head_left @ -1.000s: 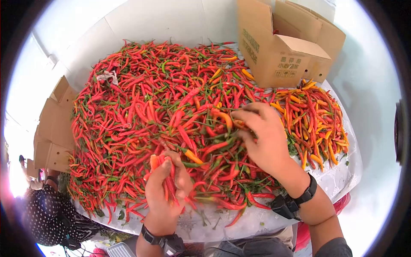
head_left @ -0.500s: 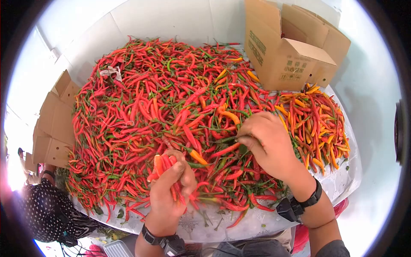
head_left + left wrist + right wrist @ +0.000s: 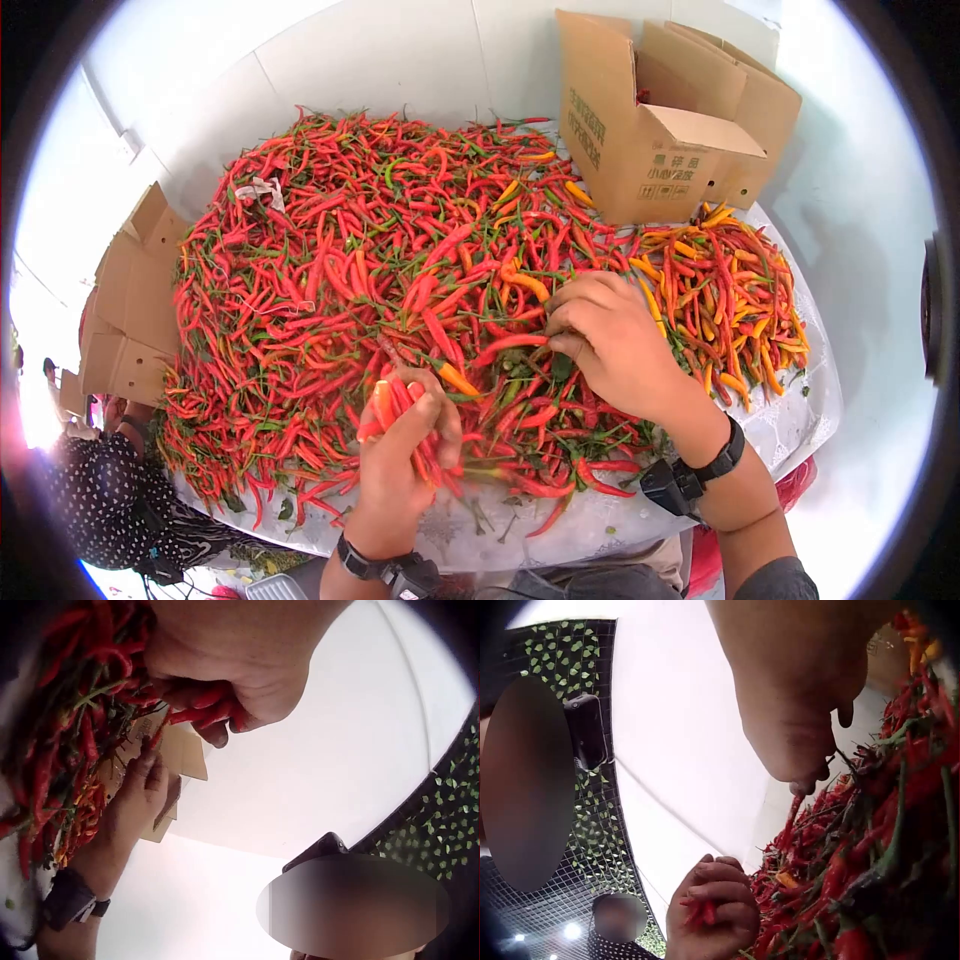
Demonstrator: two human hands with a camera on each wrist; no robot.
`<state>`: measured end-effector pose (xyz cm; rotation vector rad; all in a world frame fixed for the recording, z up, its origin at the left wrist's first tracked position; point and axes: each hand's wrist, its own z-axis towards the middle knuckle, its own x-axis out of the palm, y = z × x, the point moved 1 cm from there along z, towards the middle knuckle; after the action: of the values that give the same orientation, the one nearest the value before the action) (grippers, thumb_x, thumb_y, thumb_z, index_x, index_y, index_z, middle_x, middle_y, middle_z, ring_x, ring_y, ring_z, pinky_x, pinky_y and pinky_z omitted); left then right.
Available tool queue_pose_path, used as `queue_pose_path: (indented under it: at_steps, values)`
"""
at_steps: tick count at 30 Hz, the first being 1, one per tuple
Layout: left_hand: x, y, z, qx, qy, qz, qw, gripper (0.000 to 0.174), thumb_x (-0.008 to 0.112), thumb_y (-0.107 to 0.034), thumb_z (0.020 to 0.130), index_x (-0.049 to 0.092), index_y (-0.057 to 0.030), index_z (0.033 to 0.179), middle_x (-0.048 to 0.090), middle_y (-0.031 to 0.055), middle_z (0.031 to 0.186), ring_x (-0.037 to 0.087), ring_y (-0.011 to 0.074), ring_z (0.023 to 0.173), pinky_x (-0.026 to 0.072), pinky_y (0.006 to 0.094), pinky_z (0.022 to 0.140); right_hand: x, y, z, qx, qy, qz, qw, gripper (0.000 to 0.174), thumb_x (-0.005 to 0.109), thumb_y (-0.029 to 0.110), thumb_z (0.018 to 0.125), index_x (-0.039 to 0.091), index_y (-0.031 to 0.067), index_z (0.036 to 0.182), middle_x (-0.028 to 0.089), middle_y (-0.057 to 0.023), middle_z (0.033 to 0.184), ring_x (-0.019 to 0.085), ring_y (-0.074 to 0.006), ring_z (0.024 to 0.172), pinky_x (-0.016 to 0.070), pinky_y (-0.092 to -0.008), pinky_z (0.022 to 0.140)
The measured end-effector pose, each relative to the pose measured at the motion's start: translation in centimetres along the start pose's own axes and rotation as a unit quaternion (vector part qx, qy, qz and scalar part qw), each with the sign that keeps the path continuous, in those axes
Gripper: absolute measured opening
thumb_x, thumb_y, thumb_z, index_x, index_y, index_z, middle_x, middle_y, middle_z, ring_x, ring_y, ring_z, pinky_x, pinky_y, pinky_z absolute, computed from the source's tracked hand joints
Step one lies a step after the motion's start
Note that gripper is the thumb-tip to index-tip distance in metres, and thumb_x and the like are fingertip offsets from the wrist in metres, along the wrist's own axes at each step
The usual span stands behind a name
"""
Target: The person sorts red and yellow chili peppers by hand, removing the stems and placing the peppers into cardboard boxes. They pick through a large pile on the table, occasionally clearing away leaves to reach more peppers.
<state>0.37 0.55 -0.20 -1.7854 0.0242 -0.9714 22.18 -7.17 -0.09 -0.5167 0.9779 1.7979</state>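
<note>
My left hand [image 3: 392,478] holds a bundle of several red chili peppers [image 3: 384,404] above the front of a large chili heap [image 3: 330,230]. Their cut-looking pale ends stick up past the thumb. My right hand [image 3: 622,345], over the right part of the heap, pinches one red chili pepper [image 3: 514,343] at its end between thumb and fingertips. This pepper points left, close over the others. In the right wrist view the pinched pepper hangs below the fingertips, and red peppers show inside the curled left hand [image 3: 712,907].
A smaller pile of orange and red chilies [image 3: 740,300] lies at the right. Behind it stands an open cardboard box [image 3: 640,150]; another cardboard box [image 3: 135,310] is at the left edge. A person in a dotted garment [image 3: 95,495] is at lower left. White cloth [image 3: 480,540] covers the table.
My right hand has come down and slightly back from over the heap, its fingers closing into a pinch on a red chili pepper. The left hand keeps its bundle, shifting a little.
</note>
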Motion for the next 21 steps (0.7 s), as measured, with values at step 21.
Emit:
queue_pose_path:
  at_steps: [21]
  values:
    - [2.0, 0.0, -1.0, -0.122, 0.074, 0.230, 0.963, 0.018, 0.070, -0.008, 0.082, 0.060, -0.0014, 0.096, 0.062, 0.0016, 0.069, 0.053, 0.0052, 0.052, 0.0398, 0.0197, 0.044, 0.2, 3.7, -0.4, -0.089, 0.064, 0.161, 0.981, 0.012, 0.067, 0.015, 0.076, 0.059, 0.0081, 0.081, 0.055, -0.0063, 0.077, 0.054, -0.0274, 0.080, 0.0402, -0.0373, 0.072]
